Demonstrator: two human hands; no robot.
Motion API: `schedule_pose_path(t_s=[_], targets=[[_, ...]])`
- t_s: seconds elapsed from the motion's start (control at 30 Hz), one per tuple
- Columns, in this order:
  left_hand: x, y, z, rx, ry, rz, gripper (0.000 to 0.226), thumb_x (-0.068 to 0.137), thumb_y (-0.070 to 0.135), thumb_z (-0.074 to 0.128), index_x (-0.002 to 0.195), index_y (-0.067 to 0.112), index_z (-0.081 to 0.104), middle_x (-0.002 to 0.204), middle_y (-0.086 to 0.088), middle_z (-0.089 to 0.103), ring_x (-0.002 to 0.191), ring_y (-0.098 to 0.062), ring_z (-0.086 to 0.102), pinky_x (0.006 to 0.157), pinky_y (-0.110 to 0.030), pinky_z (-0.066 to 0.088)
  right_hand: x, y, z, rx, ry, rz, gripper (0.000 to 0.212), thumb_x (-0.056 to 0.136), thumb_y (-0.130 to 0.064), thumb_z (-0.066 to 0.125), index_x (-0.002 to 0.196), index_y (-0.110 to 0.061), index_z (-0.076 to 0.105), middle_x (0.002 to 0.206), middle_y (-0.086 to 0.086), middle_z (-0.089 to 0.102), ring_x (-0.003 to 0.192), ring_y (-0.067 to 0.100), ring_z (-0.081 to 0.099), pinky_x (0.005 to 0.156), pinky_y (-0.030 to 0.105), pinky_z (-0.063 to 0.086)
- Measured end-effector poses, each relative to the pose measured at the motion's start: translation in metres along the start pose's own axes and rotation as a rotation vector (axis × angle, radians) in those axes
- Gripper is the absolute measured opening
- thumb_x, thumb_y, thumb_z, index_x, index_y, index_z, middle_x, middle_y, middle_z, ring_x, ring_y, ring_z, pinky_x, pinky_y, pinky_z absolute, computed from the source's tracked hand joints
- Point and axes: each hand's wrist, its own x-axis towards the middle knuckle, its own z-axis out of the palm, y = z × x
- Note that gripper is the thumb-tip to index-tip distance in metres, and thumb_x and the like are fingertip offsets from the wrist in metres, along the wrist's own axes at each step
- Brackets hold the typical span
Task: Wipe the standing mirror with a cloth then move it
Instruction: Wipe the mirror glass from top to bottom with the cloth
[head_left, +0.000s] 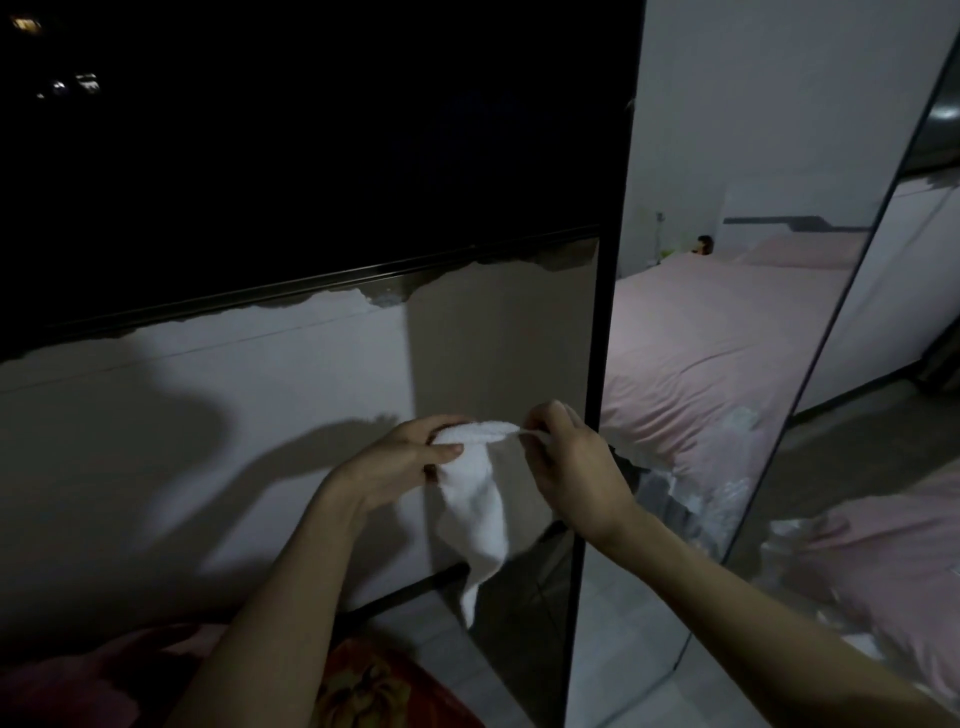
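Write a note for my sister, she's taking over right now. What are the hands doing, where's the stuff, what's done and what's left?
Left hand: grips the top of the white cloth, thumb across it.
Right hand: pinches the cloth's other top corner; the rest hangs down between the hands.
Mirror: stands on the floor just right of the hands, tilted, black frame, showing a pink bed.
Done: cloth is picked up and being spread out. The cloth is not on the glass, and I cannot tell if any wiping has happened.
Left: wipe the mirror, then move it.
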Motion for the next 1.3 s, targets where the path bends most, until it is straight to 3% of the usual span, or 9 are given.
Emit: schedule_pose_path(t_s=[0.13, 0.3, 0.43, 0.53, 0.67, 0.83, 1.0, 1.13, 1.3], targets=[[0.0, 0.006, 0.004, -0.355, -0.051, 0.079, 0.048, 0.074, -0.001, 0.055, 0.119, 0.013, 0.059, 0.096, -0.005, 0.071, 0.084, -0.018, 0.068, 0.072, -0.029, 0.057, -0.011, 0.002, 0.007, 0.126, -0.108, -0.094, 0.008, 0.089, -0.016, 0.057, 0.092, -0.008, 0.055, 0.09, 0.005, 0.057, 0.076, 0.017, 0.057, 0.066, 0.03, 0.046], [0.007, 0.016, 0.017, -0.33, 0.092, 0.161, 0.027, 0.08, 0.014, 0.064, 0.108, 0.013, 0.067, 0.106, -0.006, 0.071, 0.101, -0.022, 0.064, 0.076, -0.027, 0.055, -0.015, 0.002, 0.014, 0.227, -0.337, -0.131, 0.022, 0.09, -0.026, 0.051, 0.109, -0.017, 0.058, 0.101, -0.004, 0.057, 0.09, 0.007, 0.058, 0.078, 0.019, 0.048], [0.004, 0.022, 0.015, -0.287, 0.19, 0.21, 0.034, 0.068, 0.006, 0.052, 0.1, 0.008, 0.063, 0.092, -0.009, 0.069, 0.086, -0.021, 0.063, 0.065, -0.025, 0.053, -0.016, 0.001, 0.012, 0.377, -0.235, 0.057, 0.016, 0.096, -0.021, 0.046, 0.108, -0.016, 0.055, 0.093, -0.011, 0.058, 0.087, 0.008, 0.063, 0.074, 0.022, 0.054], [-0.004, 0.032, 0.011, -0.312, 0.131, 0.235, 0.035, 0.064, 0.007, 0.047, 0.096, 0.01, 0.061, 0.09, -0.008, 0.066, 0.083, -0.019, 0.062, 0.064, -0.025, 0.051, -0.008, -0.003, 0.013, 0.5, -0.081, 0.219, 0.025, 0.094, -0.026, 0.049, 0.117, -0.017, 0.047, 0.112, -0.01, 0.051, 0.101, 0.01, 0.058, 0.079, 0.027, 0.055], [-0.013, 0.045, 0.016, -0.35, -0.011, 0.251, 0.036, 0.067, 0.003, 0.044, 0.098, 0.011, 0.06, 0.09, -0.003, 0.071, 0.082, -0.016, 0.067, 0.066, -0.025, 0.055, 0.005, -0.016, 0.016, 0.815, -0.297, 0.362, 0.056, 0.092, -0.044, 0.048, 0.141, -0.029, 0.023, 0.127, -0.014, 0.043, 0.11, 0.0, 0.05, 0.073, 0.009, 0.049], [-0.02, 0.054, 0.017, -0.274, -0.025, 0.254, 0.041, 0.069, 0.001, 0.045, 0.106, 0.012, 0.06, 0.101, -0.001, 0.069, 0.09, -0.017, 0.067, 0.073, -0.027, 0.056, 0.013, -0.016, 0.02, 1.03, -0.356, 0.459, 0.053, 0.083, -0.04, 0.057, 0.13, -0.02, 0.046, 0.124, 0.002, 0.06, 0.109, 0.019, 0.062, 0.094, 0.041, 0.051], [-0.016, 0.043, -0.004, -0.089, 0.251, 0.247, 0.036, 0.079, 0.004, 0.053, 0.106, 0.025, 0.064, 0.111, -0.001, 0.064, 0.095, -0.018, 0.062, 0.069, -0.025, 0.05, 0.014, -0.015, 0.018, 0.703, -0.287, 0.643, 0.031, 0.087, -0.024, 0.062, 0.11, -0.004, 0.06, 0.094, 0.004, 0.066, 0.083, 0.017, 0.063, 0.072, 0.028, 0.053], [-0.011, 0.028, -0.006, 0.164, 0.529, 0.241, 0.036, 0.088, -0.007, 0.044, 0.112, 0.014, 0.06, 0.105, -0.004, 0.061, 0.089, -0.012, 0.058, 0.055, -0.011, 0.046, 0.014, -0.015, 0.02, 0.638, -0.165, 0.653, 0.024, 0.088, -0.027, 0.061, 0.104, -0.009, 0.062, 0.084, -0.006, 0.056, 0.078, 0.007, 0.052, 0.078, 0.029, 0.044], [0.0, 0.012, -0.01, 0.288, 0.784, 0.211, 0.034, 0.086, 0.003, 0.061, 0.119, 0.012, 0.057, 0.111, -0.005, 0.061, 0.1, -0.019, 0.058, 0.088, -0.032, 0.049, 0.018, -0.017, 0.025, 0.493, 0.022, 0.614, 0.024, 0.09, -0.026, 0.058, 0.102, -0.006, 0.064, 0.09, 0.002, 0.058, 0.083, 0.017, 0.056, 0.081, 0.037, 0.05]])
